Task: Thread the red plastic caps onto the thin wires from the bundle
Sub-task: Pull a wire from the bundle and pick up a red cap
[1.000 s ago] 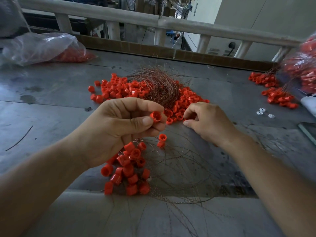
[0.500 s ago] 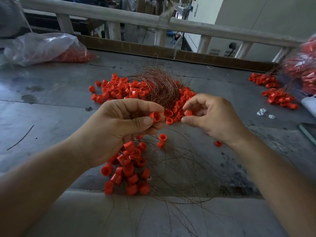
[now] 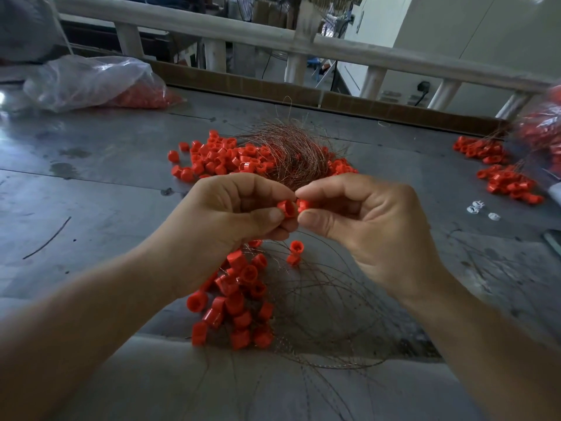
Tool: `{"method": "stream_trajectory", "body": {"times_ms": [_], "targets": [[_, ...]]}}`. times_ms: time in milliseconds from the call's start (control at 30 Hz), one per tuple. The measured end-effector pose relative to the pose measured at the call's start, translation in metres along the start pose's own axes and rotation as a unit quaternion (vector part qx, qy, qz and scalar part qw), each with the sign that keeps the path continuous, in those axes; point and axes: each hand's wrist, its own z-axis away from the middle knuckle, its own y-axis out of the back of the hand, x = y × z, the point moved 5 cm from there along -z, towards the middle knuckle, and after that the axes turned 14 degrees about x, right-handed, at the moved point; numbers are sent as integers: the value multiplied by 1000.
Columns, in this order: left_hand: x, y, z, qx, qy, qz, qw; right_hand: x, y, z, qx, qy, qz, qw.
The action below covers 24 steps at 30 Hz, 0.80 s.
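Observation:
My left hand [image 3: 224,220] pinches a red plastic cap [image 3: 286,208] between thumb and fingers, its opening facing right. My right hand [image 3: 364,226] pinches a second red cap [image 3: 303,205] right against the first one. Behind the hands lies the tangled bundle of thin copper-coloured wires [image 3: 291,153] on a heap of loose red caps [image 3: 218,156]. Below my hands, several caps on wires [image 3: 239,299] lie in a cluster, with long wire loops [image 3: 328,323] spreading to the right. Whether a wire passes through the held caps is too fine to see.
A grey metal table [image 3: 91,208] carries everything. A clear plastic bag of red caps [image 3: 97,83] lies at the back left. More caps [image 3: 504,174] and another bag [image 3: 543,129] sit at the right, with small white pieces [image 3: 482,209]. A white railing [image 3: 273,44] runs behind.
My right hand has lifted from the loose caps and come left with a cap, meeting the cap in my left hand. The left hand has barely moved.

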Motion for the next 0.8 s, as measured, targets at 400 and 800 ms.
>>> {"method": "stream_trajectory", "body": {"times_ms": [400, 800], "targets": [[0, -1, 0, 7, -15, -24, 1000, 2, -4, 2, 20, 40, 50, 998], [5, -5, 2, 8, -37, -58, 998, -1, -1, 3, 45, 98, 107, 988]]}}
